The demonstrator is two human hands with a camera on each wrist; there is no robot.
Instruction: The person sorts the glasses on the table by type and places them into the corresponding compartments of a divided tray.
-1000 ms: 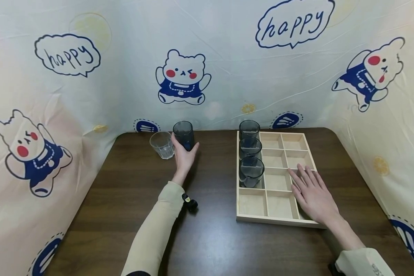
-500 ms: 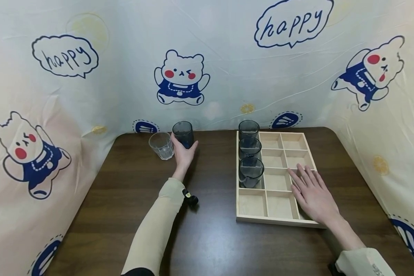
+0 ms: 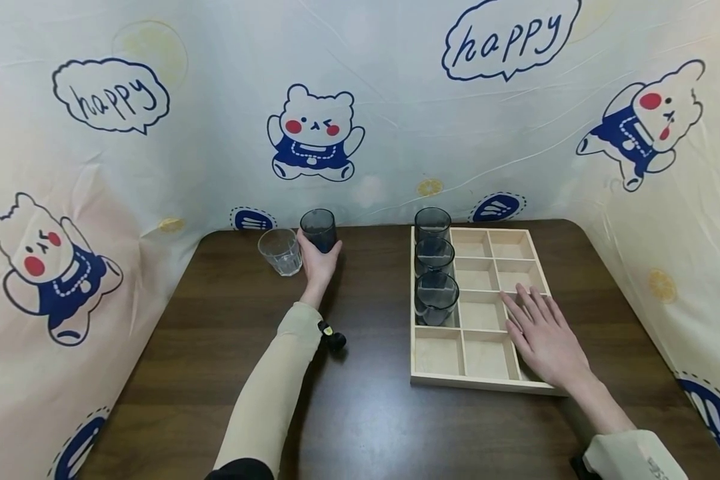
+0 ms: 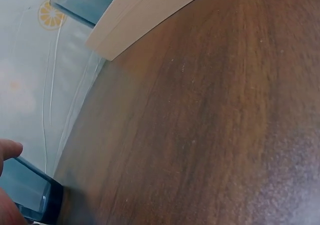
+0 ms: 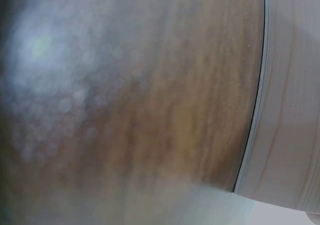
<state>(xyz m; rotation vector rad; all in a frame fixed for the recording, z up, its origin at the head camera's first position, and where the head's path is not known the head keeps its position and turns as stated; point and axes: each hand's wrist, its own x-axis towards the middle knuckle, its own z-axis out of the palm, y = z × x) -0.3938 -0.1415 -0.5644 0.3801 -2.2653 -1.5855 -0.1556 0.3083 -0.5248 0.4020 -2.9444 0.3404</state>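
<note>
My left hand (image 3: 319,267) grips a dark tinted drinking glass (image 3: 319,227) at the back of the table, thumb on its right side. The left wrist view has the same glass (image 4: 30,190) at its lower left edge, with a fingertip and part of the hand on it. Just left of that hand stands a clear faceted glass (image 3: 281,252), upright. My right hand (image 3: 546,340) lies with straight, spread fingers over the right side of a wooden compartment tray (image 3: 486,385). Three dark glasses (image 3: 437,300) stand in the tray's left column, one per compartment.
The tray rests on a dark brown wooden table (image 3: 360,413), right of centre. A pale printed cloth (image 3: 390,133) with bears and lettering hangs behind the table and along both sides. In the right wrist view, the tray's side wall (image 5: 285,100) runs along the right.
The left hand keeps its grip on the dark glass, which stays in nearly the same place. The right hand stays on the tray. The head view has shifted very slightly.
</note>
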